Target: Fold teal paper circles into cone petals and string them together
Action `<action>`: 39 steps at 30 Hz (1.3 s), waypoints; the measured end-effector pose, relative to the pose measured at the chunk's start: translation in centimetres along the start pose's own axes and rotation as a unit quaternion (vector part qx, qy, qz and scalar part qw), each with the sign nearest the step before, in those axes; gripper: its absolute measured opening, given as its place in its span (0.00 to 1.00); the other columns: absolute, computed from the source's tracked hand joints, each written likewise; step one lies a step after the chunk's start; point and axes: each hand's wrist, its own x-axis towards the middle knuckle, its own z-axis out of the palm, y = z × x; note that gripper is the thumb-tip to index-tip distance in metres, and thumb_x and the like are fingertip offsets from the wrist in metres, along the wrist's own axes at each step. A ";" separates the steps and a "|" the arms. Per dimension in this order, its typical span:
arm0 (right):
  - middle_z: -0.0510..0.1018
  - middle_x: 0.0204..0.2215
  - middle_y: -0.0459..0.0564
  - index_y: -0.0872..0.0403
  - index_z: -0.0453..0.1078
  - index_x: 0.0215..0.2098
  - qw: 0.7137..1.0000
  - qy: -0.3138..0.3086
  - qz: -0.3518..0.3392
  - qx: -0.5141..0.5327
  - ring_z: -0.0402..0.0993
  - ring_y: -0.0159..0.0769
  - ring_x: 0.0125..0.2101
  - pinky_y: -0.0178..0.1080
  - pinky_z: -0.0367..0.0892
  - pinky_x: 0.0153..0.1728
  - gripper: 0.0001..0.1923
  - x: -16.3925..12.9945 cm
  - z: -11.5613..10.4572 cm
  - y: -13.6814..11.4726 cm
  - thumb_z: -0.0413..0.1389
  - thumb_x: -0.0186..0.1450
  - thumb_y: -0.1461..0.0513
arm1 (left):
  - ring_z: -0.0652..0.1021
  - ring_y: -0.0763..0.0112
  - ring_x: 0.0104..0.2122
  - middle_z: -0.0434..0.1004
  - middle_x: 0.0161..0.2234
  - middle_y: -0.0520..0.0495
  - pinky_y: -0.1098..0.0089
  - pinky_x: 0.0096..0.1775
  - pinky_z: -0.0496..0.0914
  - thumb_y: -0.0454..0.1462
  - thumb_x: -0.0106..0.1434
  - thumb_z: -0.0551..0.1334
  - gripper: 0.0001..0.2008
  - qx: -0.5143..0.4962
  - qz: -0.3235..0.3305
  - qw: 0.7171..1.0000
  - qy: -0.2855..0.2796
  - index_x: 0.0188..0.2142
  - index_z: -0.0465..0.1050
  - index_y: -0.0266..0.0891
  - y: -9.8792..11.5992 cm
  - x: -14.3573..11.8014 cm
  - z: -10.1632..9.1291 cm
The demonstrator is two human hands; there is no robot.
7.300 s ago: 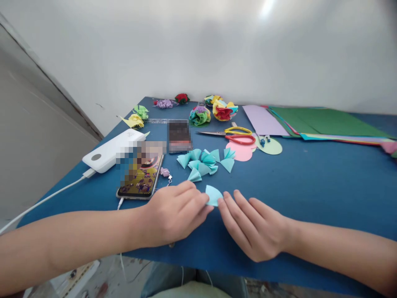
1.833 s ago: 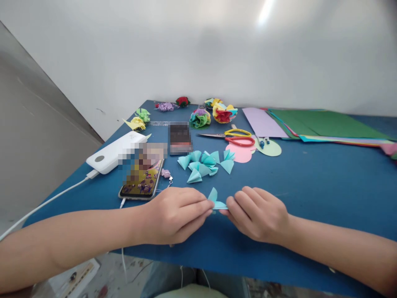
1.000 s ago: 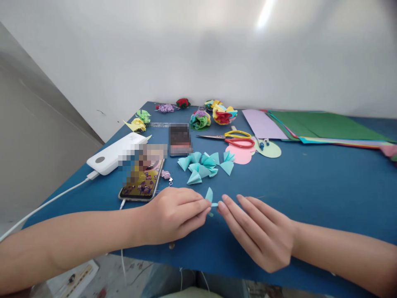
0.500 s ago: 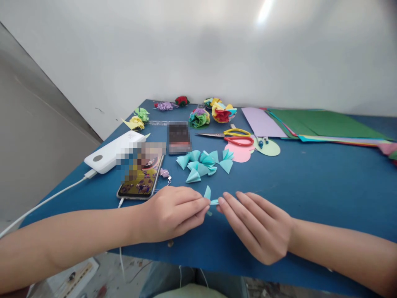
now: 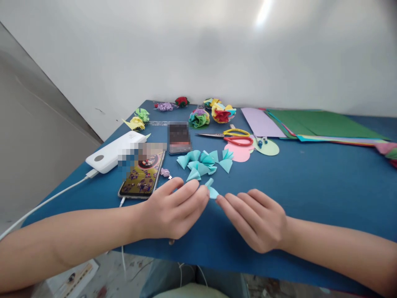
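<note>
My left hand pinches a small folded teal paper piece between thumb and fingertips, lifted a little above the blue table. My right hand rests on the table just right of it, fingers loosely curled, its fingertips close below the paper but holding nothing. Just behind the held piece lies a pile of several similar folded teal paper pieces.
A phone and a white power bank with a cable lie at the left. Behind are scissors, pink and green paper circles, several crumpled paper flowers and a stack of coloured paper sheets.
My left hand has lifted the folded teal piece off the table and toward the pile. My right hand has let go of it and its fingers have curled in.
</note>
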 end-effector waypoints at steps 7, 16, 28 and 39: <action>0.76 0.33 0.59 0.64 0.68 0.40 0.997 0.001 0.051 0.050 0.72 0.37 0.31 0.39 0.63 0.27 0.10 -0.3 0.6 -0.1 0.50 0.62 0.69 | 0.76 0.67 0.32 0.74 0.31 0.45 0.67 0.31 0.68 0.31 0.61 0.58 0.07 -0.035 -0.012 0.999 -0.026 0.38 0.72 0.30 -0.1 -0.3 0.4; 0.76 0.32 0.59 0.65 0.69 0.38 0.999 0.021 0.011 0.027 0.72 0.38 0.30 0.40 0.64 0.28 0.12 0.0 0.4 -0.1 0.46 0.62 0.69 | 0.75 0.63 0.35 0.76 0.35 0.43 0.66 0.30 0.67 0.31 0.62 0.55 0.09 -0.039 -0.004 0.999 0.022 0.37 0.74 0.30 0.2 0.1 0.0; 0.76 0.38 0.58 0.62 0.72 0.41 0.995 0.029 -0.082 -0.048 0.73 0.39 0.33 0.39 0.63 0.30 0.17 -0.2 -0.5 0.1 0.44 0.63 0.64 | 0.70 0.69 0.32 0.73 0.32 0.41 0.67 0.33 0.70 0.27 0.56 0.61 0.08 -0.239 -0.116 0.964 0.026 0.37 0.70 0.28 0.5 0.2 0.2; 0.76 0.37 0.61 0.64 0.72 0.41 0.993 0.028 -0.097 -0.064 0.74 0.40 0.32 0.39 0.64 0.30 0.18 -0.1 -0.4 0.1 0.44 0.62 0.64 | 0.71 0.67 0.33 0.73 0.32 0.38 0.66 0.33 0.71 0.26 0.56 0.61 0.09 -0.203 -0.060 0.977 0.036 0.38 0.69 0.24 0.7 0.1 0.2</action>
